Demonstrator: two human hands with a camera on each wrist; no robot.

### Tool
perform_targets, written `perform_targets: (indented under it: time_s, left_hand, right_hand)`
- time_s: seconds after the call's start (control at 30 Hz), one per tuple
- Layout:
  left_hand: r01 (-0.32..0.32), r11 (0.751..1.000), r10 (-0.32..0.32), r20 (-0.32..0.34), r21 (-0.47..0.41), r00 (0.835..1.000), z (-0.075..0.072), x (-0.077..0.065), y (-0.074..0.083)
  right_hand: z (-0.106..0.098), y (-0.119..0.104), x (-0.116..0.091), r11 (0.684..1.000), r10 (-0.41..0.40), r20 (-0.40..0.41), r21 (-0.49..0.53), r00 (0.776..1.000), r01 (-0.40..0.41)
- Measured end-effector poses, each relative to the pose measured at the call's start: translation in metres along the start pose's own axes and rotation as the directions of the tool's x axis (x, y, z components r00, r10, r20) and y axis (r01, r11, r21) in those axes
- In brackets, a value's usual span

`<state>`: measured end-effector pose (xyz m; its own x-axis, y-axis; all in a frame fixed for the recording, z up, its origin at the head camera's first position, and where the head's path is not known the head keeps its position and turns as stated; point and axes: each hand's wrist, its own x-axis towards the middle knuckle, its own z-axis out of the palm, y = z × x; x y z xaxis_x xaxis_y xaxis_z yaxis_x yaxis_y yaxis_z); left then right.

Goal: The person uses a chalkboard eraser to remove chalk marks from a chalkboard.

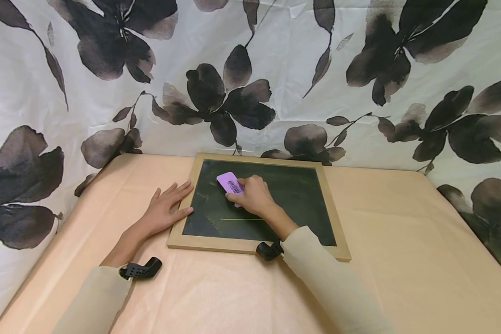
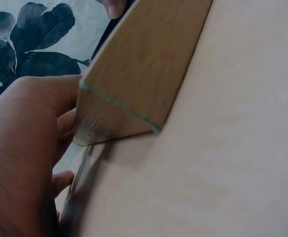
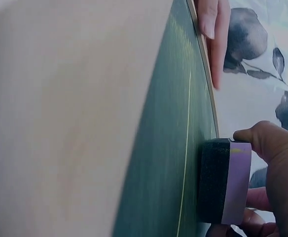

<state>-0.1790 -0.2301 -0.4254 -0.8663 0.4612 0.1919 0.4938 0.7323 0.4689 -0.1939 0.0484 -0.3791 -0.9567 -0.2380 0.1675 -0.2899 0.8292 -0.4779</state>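
A small chalkboard [image 1: 292, 199] in a pale wooden frame [image 1: 217, 244] lies on the table, bearing a thin yellow chalk line [image 1: 241, 219] and faint yellow smudges at its left. My right hand [image 1: 253, 197] grips a purple eraser [image 1: 229, 181] by its sides, left of the board's middle. In the right wrist view the eraser's dark felt [image 3: 213, 182] faces the board, above the chalk line. With fingers spread, my left hand [image 1: 164, 211] rests at the frame's left side, thumb and fingertips touching the wood. Its palm side is hidden in the head view.
A peach cloth covers the table [image 1: 401, 241]. Behind and beside it hangs a white curtain [image 1: 292, 69] with dark flowers. Each wrist wears a black camera, one of them [image 1: 142, 269] over the table and the other [image 1: 269, 251] by the frame's near edge.
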Motion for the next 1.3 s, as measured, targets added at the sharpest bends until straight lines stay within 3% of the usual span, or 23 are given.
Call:
perform_targets:
  time_s: [0.23,0.43,0.67,1.07,1.3]
  left_hand:
    - [-0.006,1.0,0.006,-0.01,0.002,1.0,-0.001,0.0,-0.001]
    - [-0.01,1.0,0.01,0.01,0.002,1.0,0.002,-0.001,0.001]
    - [-0.003,1.0,0.003,0.016,0.017,1.0,-0.002,-0.001,0.001]
    - [-0.002,1.0,0.002,0.024,0.018,1.0,-0.003,0.001,0.0]
    - [0.015,1.0,-0.016,0.039,0.027,0.999,-0.004,0.0,0.0]
  right_hand:
    - [0.004,-0.012,0.001,0.999,-0.044,0.038,0.004,0.998,0.044]
    - [0.002,-0.012,-0.003,0.997,-0.05,0.108,-0.06,0.993,0.057]
    - [-0.002,-0.013,-0.004,0.99,-0.095,0.121,-0.09,0.988,0.106]
    - [-0.009,-0.006,-0.005,0.996,-0.035,0.115,-0.077,0.993,0.045]
    - [-0.02,0.015,-0.008,0.996,0.02,0.098,-0.088,0.995,-0.011]
